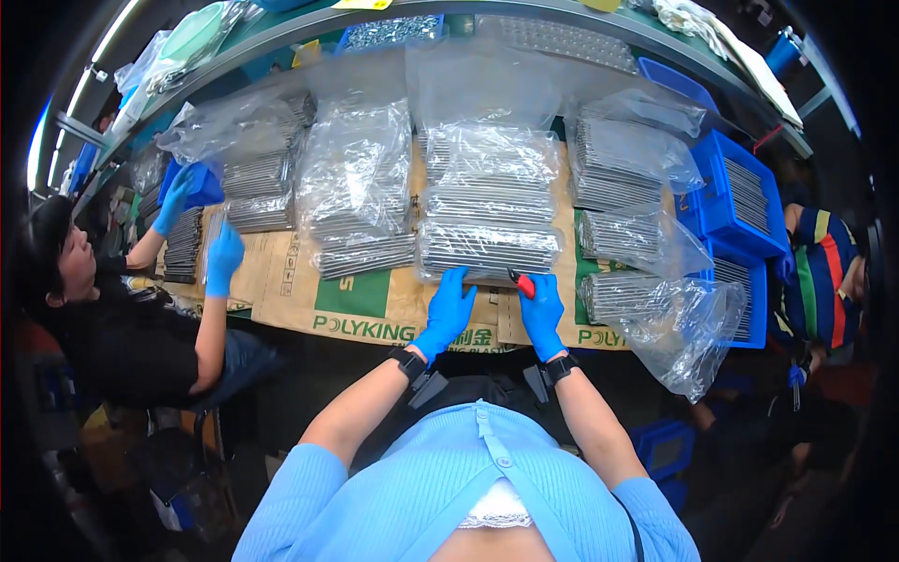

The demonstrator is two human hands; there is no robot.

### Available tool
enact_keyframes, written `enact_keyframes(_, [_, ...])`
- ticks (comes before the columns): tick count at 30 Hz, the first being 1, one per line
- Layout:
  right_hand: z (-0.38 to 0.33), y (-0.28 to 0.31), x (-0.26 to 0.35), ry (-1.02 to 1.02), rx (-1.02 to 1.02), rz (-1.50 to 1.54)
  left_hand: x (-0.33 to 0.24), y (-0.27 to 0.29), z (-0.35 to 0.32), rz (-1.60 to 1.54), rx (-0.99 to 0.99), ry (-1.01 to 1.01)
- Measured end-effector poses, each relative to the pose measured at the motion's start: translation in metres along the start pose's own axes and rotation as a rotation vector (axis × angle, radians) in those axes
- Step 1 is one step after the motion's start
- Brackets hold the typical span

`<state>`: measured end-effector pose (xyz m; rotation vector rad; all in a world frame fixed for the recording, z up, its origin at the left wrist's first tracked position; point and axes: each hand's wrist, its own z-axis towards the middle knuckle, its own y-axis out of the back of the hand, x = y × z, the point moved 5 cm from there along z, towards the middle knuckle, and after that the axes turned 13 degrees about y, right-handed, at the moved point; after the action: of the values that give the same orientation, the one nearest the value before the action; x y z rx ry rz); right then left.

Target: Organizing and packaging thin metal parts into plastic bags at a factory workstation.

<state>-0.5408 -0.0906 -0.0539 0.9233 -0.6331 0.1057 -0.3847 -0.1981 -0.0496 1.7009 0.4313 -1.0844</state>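
Observation:
A bundle of thin metal rods in a clear plastic bag (pixel 489 248) lies right in front of me on the bench. My left hand (pixel 449 309), in a blue glove, has its fingers stretched out against the bag's near edge, thumb apart. In my right hand (pixel 543 314), also gloved in blue, is a small red-handled tool (pixel 526 286) whose dark tip points up and left at the bag's near right corner. The fingers are closed round its handle; its exact kind is too small to tell. Further bagged rods (pixel 489 204) are stacked just behind.
Brown printed sacking (pixel 281 272) covers the bench. More bagged rods (pixel 361 211) stand to the left, and others (pixel 618 234) to the right beside blue bins (pixel 688 220). A loose clear bag (pixel 688 342) overhangs the front edge. Co-workers (pixel 122 309) are at both sides.

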Motion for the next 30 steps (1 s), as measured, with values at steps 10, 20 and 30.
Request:
enact_keyframes(10, [-0.022, -0.008, 0.006, 0.191, 0.492, 0.031, -0.003, -0.020, 0.001, 0.097, -0.211, 0.057])
enact_keyframes(20, [0.001, 0.045, 0.025, 0.126, 0.515, -0.017, -0.009, -0.017, -0.015, -0.033, -0.257, 0.051])
enact_keyframes(30, [0.031, 0.038, 0.019, 0.279, 0.667, -0.055, 0.005, -0.044, -0.005, -0.210, -0.275, 0.111])
